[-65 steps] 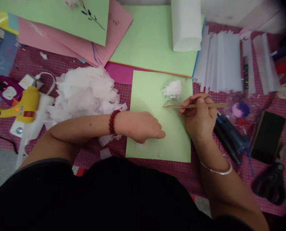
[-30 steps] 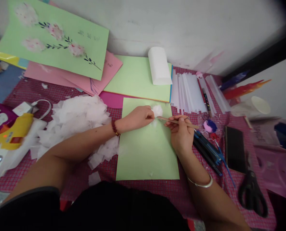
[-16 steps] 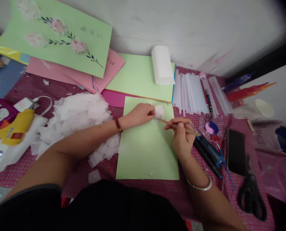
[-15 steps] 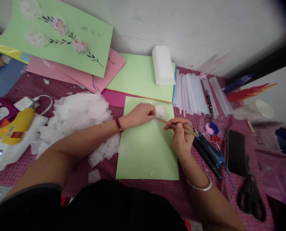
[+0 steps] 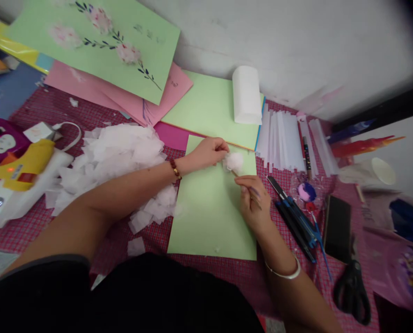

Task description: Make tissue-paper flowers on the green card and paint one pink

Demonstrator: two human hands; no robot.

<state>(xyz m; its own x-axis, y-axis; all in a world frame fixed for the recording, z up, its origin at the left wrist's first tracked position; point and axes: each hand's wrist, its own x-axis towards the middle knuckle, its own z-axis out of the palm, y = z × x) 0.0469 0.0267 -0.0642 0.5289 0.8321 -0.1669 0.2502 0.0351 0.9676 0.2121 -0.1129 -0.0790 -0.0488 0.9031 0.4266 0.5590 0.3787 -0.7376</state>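
Note:
A small white tissue-paper flower (image 5: 234, 162) sits near the top of a light green sheet (image 5: 209, 217). My right hand (image 5: 257, 208) grips a thin wooden stick (image 5: 255, 200), its far end touching the flower's lower edge. At the flower's upper left, my left hand (image 5: 211, 151) has its fingertips pinched together; whatever lies between them is hidden. To the left of the sheet is a big heap of white tissue squares (image 5: 123, 148), partly covered by my left forearm.
Far left lie a yellow glue gun (image 5: 29, 166) and a white power strip (image 5: 50, 178). A finished flower picture (image 5: 123, 27) leans at the back. Right are white glue sticks (image 5: 284, 138), blue-black cutters (image 5: 297, 222), a phone (image 5: 337, 226) and black scissors (image 5: 353, 291). A tissue pack (image 5: 246, 95) stands behind.
My right hand has come closer to the flower, and the stick is steeper. My left fingertips have moved up from the flower's lower left. The whole view has shifted slightly.

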